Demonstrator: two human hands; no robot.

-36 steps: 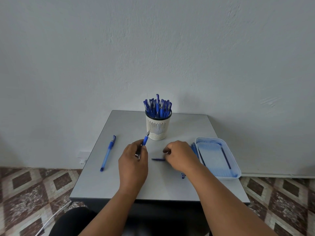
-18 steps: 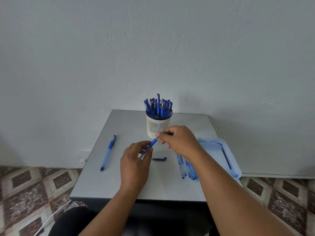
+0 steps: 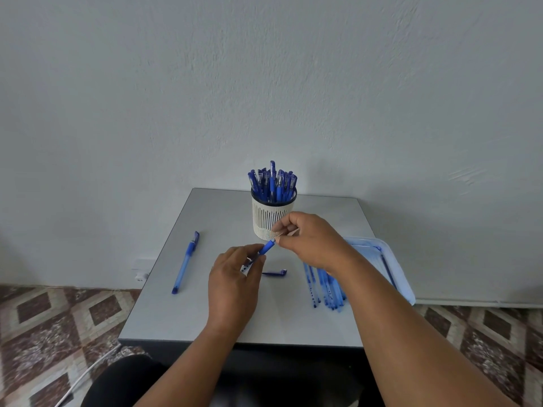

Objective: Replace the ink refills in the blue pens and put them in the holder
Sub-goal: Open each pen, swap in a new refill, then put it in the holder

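The pen (image 3: 266,248) sits tilted above the bench (image 3: 223,315), just in front of the holder (image 3: 269,214), its lower barrel pinched in your left hand (image 3: 233,284) while the fingers (image 3: 283,232) of your right hand (image 3: 311,240) press together on its upper tip. This looks like unscrewing or drawing out the tip end, so keep the left grip firm and twist or pull straight along the barrel, not sideways. The loose cap (image 3: 274,272) lies just below; don't knock it. Fresh refills (image 3: 323,287) wait beside the tray (image 3: 402,277), and another pen (image 3: 186,262) lies well to the left.
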